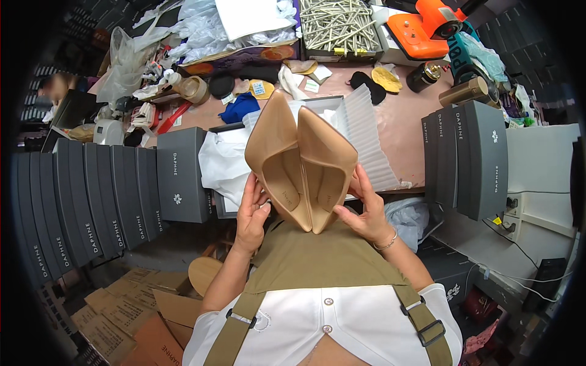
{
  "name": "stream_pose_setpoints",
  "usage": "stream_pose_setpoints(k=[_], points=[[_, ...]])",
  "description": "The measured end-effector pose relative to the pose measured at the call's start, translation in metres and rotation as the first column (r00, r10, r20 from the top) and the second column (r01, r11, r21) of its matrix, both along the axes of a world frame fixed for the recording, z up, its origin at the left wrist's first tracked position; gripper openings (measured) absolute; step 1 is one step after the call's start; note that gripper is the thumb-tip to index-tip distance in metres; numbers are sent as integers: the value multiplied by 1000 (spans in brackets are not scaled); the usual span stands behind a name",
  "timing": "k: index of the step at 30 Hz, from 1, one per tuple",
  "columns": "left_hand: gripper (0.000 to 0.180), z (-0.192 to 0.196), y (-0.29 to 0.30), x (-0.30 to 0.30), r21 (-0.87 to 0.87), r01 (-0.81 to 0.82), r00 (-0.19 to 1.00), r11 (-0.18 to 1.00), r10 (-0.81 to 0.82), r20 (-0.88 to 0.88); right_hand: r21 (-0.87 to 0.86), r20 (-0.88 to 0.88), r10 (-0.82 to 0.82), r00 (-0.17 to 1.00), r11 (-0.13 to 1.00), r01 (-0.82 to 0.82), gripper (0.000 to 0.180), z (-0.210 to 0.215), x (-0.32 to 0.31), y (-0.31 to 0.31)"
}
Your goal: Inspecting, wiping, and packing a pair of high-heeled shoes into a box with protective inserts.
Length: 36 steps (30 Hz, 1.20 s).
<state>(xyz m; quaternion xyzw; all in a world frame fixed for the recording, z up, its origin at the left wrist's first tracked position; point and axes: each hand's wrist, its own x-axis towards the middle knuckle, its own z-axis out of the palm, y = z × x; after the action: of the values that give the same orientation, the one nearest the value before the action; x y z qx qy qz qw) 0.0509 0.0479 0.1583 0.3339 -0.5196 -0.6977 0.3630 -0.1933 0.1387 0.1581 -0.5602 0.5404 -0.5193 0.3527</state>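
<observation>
Two tan pointed-toe pumps are held up side by side before my chest, toes away from me and heels toward me. My left hand (251, 218) grips the outer side of the left pump (273, 135), some fingers hidden beneath it. Around the outer side of the right pump (328, 141) closes my right hand (368, 209), thumb near the heel. The shoes' inner sides touch along the middle. Just behind them lies an open grey shoebox (227, 207), partly covered by white tissue paper (221, 163) and a ribbed translucent foam sheet (365, 143).
Grey shoeboxes (73, 201) stand in a row at the left, and more boxes (467, 158) at the right. Across the pink table's back are a bin of pale sticks (339, 25), an orange tool (421, 33), a jar (192, 89) and a blue cloth (240, 108). Cartons (116, 305) lie lower left.
</observation>
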Motion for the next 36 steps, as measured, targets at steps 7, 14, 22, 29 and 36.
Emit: stream_pose_setpoints(k=[7, 14, 22, 29, 36], points=[[64, -2, -1, -5, 56, -109, 993, 992, 111, -39, -145, -257, -133, 957, 985, 98, 81, 4, 9, 1], [71, -6, 0, -13, -44, -158, 981, 986, 162, 107, -181, -393, -187, 900, 976, 124, 80, 5, 9, -3], [66, 1, 0, -25, -65, -196, 960, 978, 205, 190, 30, -139, -143, 980, 988, 148, 80, -2, 8, -7], [60, -2, 0, -28, -23, -244, 939, 970, 242, 243, 394, 344, -444, 828, 868, 302, 50, -35, -87, -14], [60, -3, -6, -38, 153, -242, 968, 958, 229, 101, 302, -847, -98, 522, 720, 625, 47, -144, -185, -22]])
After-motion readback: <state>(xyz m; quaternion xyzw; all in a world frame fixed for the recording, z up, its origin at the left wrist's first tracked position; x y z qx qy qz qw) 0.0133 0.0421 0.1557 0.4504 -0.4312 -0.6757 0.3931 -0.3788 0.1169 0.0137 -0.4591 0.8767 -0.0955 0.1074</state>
